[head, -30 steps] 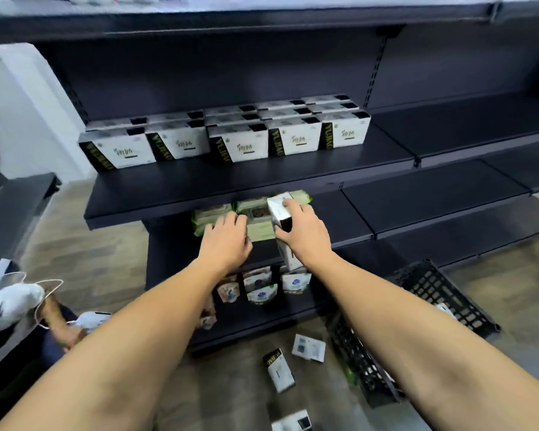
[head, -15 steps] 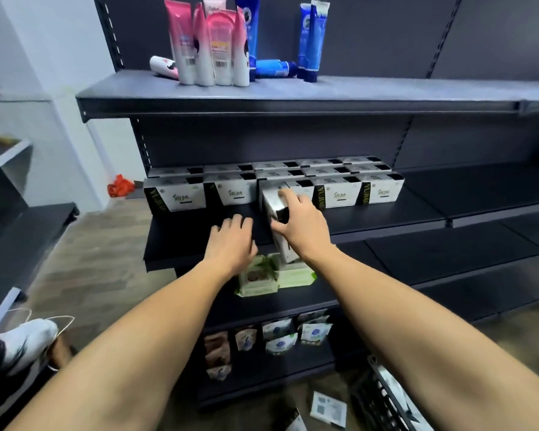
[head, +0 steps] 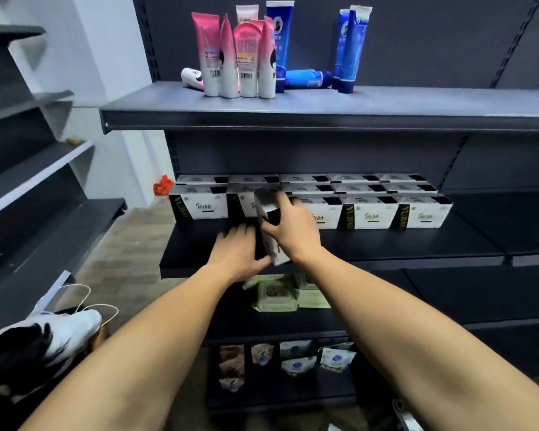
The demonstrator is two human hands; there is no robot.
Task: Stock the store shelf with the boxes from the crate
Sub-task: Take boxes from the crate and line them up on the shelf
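My right hand [head: 293, 231] grips a white box with a black patch [head: 269, 219], held on end just above the dark middle shelf [head: 402, 244]. My left hand [head: 238, 251] lies flat beside it, fingers straight over the shelf, its thumb side touching the box's lower end. Behind them stand rows of matching white and black boxes [head: 371, 213], several across and stacked toward the back. There is a gap in the front row where the held box is. The crate is out of view apart from a sliver at the bottom right [head: 405, 415].
The upper shelf [head: 324, 119] carries pink tubes [head: 231, 57] and blue tubes [head: 349, 48]. Green wipe packs [head: 274, 293] lie on the shelf below, small pouches [head: 293, 359] lower still. Another shelving unit [head: 28, 181] stands left. A white and black shoe [head: 50, 340] is at the lower left.
My view and both hands have risen from the lower shelf to the middle shelf. The box in my right hand has moved up and forward toward the front row.
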